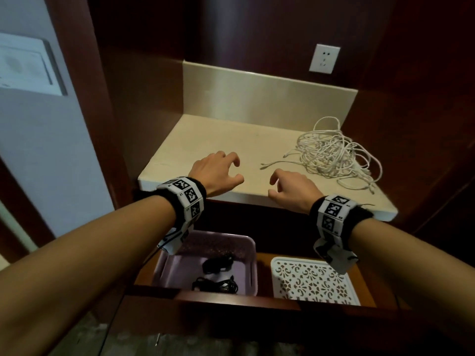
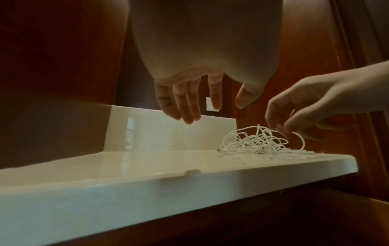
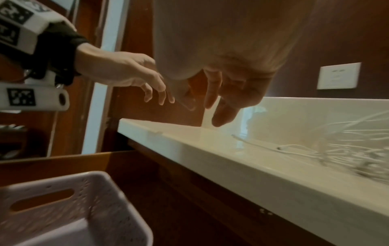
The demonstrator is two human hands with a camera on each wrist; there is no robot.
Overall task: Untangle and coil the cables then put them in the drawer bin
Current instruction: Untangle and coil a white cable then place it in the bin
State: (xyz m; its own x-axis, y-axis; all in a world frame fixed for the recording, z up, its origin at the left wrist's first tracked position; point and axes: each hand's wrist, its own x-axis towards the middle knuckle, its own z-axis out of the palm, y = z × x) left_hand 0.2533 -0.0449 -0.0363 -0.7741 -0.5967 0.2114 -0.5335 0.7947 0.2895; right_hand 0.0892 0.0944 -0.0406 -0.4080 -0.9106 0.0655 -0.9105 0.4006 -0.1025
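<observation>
Over the counter the left hand hovers, fingers loosely curled around nothing, seemingly ready to help; the right hand, likewise empty, is nearer the tangled white cables on the counter's right; below, the pink bin in the open drawer already holds black coils

**Colours and patterns we saw**

We saw a tangle of white cables on a cream countertop; the panelling around it was dark reddish-brown wood; a white socket plate sat on it. In the drawer, a pale lilac bin with a dotted perforated wall held black cables; beside it lay a white tray cut with a floral lattice. Both wrists wore black bands carrying white blocks printed with black square markers.
</observation>
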